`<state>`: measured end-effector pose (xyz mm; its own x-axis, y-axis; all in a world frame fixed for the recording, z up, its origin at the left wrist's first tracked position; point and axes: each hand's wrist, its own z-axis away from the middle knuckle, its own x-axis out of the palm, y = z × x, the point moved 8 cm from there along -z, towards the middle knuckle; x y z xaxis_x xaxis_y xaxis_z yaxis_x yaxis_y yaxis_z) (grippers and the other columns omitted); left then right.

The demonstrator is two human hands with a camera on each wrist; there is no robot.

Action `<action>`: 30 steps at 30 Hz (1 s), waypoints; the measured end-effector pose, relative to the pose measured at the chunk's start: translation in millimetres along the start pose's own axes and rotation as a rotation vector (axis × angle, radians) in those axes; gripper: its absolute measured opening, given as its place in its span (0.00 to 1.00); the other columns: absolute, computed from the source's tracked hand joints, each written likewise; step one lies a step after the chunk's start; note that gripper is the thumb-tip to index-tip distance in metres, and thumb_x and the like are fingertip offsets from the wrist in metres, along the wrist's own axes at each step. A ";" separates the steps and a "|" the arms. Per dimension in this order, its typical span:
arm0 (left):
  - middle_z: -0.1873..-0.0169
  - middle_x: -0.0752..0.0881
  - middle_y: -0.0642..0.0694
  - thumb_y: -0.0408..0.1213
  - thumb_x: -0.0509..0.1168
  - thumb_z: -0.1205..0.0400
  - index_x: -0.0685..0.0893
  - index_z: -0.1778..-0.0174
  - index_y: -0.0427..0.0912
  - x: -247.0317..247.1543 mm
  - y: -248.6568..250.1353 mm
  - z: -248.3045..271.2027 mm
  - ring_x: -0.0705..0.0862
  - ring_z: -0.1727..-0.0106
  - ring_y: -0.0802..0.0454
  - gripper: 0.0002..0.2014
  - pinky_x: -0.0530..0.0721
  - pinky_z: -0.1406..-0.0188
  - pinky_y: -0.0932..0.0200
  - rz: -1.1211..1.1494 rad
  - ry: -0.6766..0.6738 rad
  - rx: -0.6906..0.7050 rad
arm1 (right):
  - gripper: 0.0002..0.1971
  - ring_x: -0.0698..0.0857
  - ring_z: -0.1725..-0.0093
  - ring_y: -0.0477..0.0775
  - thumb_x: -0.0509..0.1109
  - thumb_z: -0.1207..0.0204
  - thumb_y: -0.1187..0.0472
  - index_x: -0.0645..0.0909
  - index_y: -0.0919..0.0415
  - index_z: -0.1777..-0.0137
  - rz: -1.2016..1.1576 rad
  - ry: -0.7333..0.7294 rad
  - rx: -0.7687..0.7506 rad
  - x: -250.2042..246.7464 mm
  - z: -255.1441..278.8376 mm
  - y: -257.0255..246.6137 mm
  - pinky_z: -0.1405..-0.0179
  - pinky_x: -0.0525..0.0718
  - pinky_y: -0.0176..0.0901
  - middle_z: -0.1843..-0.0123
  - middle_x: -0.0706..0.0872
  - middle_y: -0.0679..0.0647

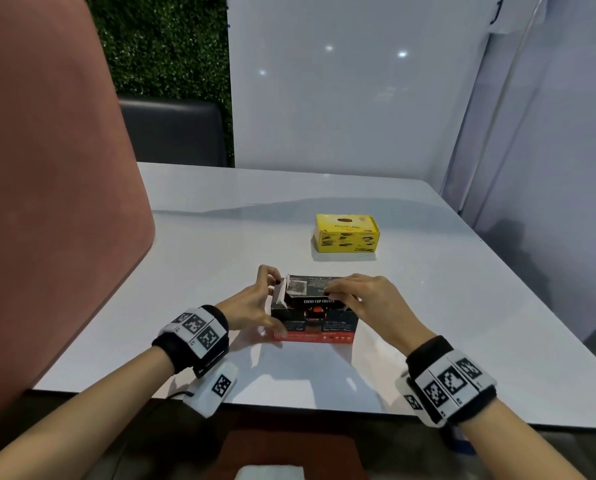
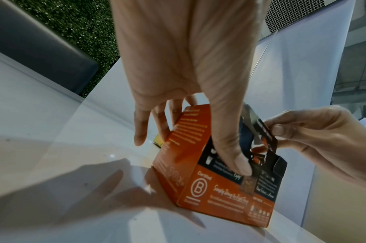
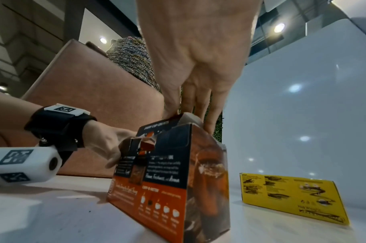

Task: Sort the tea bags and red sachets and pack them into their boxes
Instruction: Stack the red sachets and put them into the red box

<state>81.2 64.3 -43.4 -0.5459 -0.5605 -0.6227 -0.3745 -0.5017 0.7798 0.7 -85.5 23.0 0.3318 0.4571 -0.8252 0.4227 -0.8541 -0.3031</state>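
Note:
A red and black sachet box (image 1: 313, 323) stands upright near the table's front edge. My left hand (image 1: 272, 303) grips its left end, with the thumb (image 2: 238, 162) pressed on the front face and the fingers (image 2: 140, 131) round the side. My right hand (image 1: 331, 292) pinches the black lid flap (image 2: 265, 134) at the top front, and the lid (image 1: 310, 289) lies partly down over the opening. What the box holds is hidden. A yellow tea box (image 1: 346, 233) sits shut farther back and slightly right, and also shows in the right wrist view (image 3: 292, 197).
The white table (image 1: 445, 306) is bordered by a pink padded chair back (image 1: 47, 202) on the left and white wall panels (image 1: 341, 98) behind. A dark seat (image 1: 175, 133) stands beyond the far left corner. A small white object (image 1: 272, 472) lies below the near edge.

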 end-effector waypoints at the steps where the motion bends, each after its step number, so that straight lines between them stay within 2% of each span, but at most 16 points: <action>1: 0.36 0.73 0.43 0.29 0.79 0.35 0.55 0.42 0.44 0.3 0.5 0.0 0.74 0.37 0.52 0.39 0.77 0.54 0.76 -0.001 -0.001 0.000 | 0.13 0.90 0.59 0.59 0.66 0.26 0.56 0.89 0.60 0.49 0.020 0.017 -0.030 -1.2 0.1 -4.0 0.61 0.90 0.51 0.53 0.92 0.56; 5: 0.38 0.74 0.44 0.28 0.79 0.34 0.55 0.43 0.44 1.7 2.9 1.6 0.76 0.38 0.51 0.39 0.77 0.57 0.76 0.001 -0.006 0.006 | 0.13 0.90 0.63 0.59 0.66 0.27 0.57 0.89 0.63 0.51 0.052 0.045 -0.053 -6.2 -1.3 -11.4 0.64 0.90 0.49 0.56 0.92 0.58; 10: 0.39 0.75 0.45 0.28 0.79 0.35 0.55 0.43 0.45 2.4 4.5 2.2 0.77 0.38 0.50 0.39 0.79 0.57 0.72 -0.008 -0.021 0.013 | 0.14 0.90 0.57 0.59 0.65 0.26 0.56 0.88 0.63 0.49 0.071 -0.024 -0.048 0.7 0.6 -11.9 0.58 0.90 0.51 0.53 0.92 0.59; 13: 0.40 0.74 0.45 0.28 0.79 0.35 0.55 0.43 0.45 2.5 6.3 2.5 0.77 0.41 0.50 0.39 0.79 0.56 0.69 -0.012 -0.020 0.014 | 0.15 0.90 0.56 0.58 0.64 0.27 0.56 0.88 0.63 0.51 0.091 -0.048 -0.044 2.4 1.7 -13.4 0.59 0.90 0.50 0.54 0.92 0.58; 15: 0.40 0.74 0.46 0.27 0.79 0.36 0.55 0.42 0.44 3.0 8.3 2.8 0.77 0.41 0.51 0.40 0.81 0.56 0.69 -0.013 -0.017 0.025 | 0.14 0.90 0.57 0.55 0.64 0.26 0.54 0.89 0.60 0.54 0.126 -0.045 -0.059 2.7 2.7 -15.9 0.64 0.90 0.46 0.57 0.92 0.54; 18: 0.40 0.74 0.45 0.26 0.79 0.36 0.55 0.42 0.42 3.7 7.8 1.9 0.77 0.39 0.49 0.40 0.83 0.50 0.61 -0.007 -0.021 0.022 | 0.14 0.90 0.60 0.49 0.61 0.26 0.51 0.88 0.54 0.60 0.225 -0.041 -0.097 3.9 3.9 -19.5 0.75 0.86 0.37 0.62 0.91 0.47; 21: 0.37 0.71 0.47 0.27 0.79 0.35 0.52 0.35 0.47 5.2 9.2 2.0 0.74 0.35 0.50 0.45 0.79 0.37 0.58 -0.001 -0.048 0.025 | 0.09 0.90 0.58 0.50 0.67 0.30 0.54 0.88 0.53 0.59 0.259 -0.086 -0.111 6.6 6.4 -17.3 0.77 0.86 0.41 0.61 0.92 0.45; 23: 0.34 0.67 0.49 0.30 0.78 0.32 0.45 0.25 0.51 6.9 11.9 4.3 0.69 0.30 0.53 0.51 0.70 0.29 0.58 0.015 -0.080 0.031 | 0.08 0.89 0.54 0.54 0.68 0.27 0.55 0.89 0.54 0.56 0.286 -0.127 -0.102 8.1 7.4 -14.0 0.73 0.87 0.46 0.57 0.92 0.47; 25: 0.29 0.63 0.49 0.37 0.76 0.28 0.39 0.21 0.56 6.8 16.3 6.4 0.62 0.24 0.54 0.54 0.64 0.24 0.54 -0.026 -0.089 0.054 | 0.10 0.86 0.45 0.54 0.66 0.21 0.55 0.88 0.55 0.48 0.284 -0.192 -0.047 10.0 7.6 -9.4 0.61 0.88 0.51 0.48 0.91 0.48; 27: 0.23 0.59 0.47 0.43 0.73 0.26 0.44 0.21 0.63 4.9 19.8 6.8 0.60 0.22 0.51 0.49 0.65 0.23 0.51 -0.115 -0.075 0.076 | 0.13 0.81 0.37 0.52 0.62 0.18 0.53 0.85 0.54 0.40 0.287 -0.263 0.000 13.4 8.2 -4.9 0.50 0.86 0.51 0.40 0.88 0.48; 30: 0.24 0.61 0.47 0.44 0.69 0.22 0.61 0.23 0.62 6.0 22.2 5.0 0.64 0.26 0.52 0.34 0.66 0.28 0.61 -0.236 -0.075 0.100 | 0.15 0.79 0.34 0.50 0.59 0.17 0.52 0.81 0.52 0.35 0.276 -0.320 0.035 12.7 7.1 -6.1 0.44 0.83 0.47 0.34 0.84 0.48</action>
<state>65.8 53.2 -29.5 -0.4874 -0.3834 -0.7845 -0.5679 -0.5433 0.6183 -3.7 -76.3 11.0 0.1476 0.1144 -0.9824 0.3235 -0.9442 -0.0613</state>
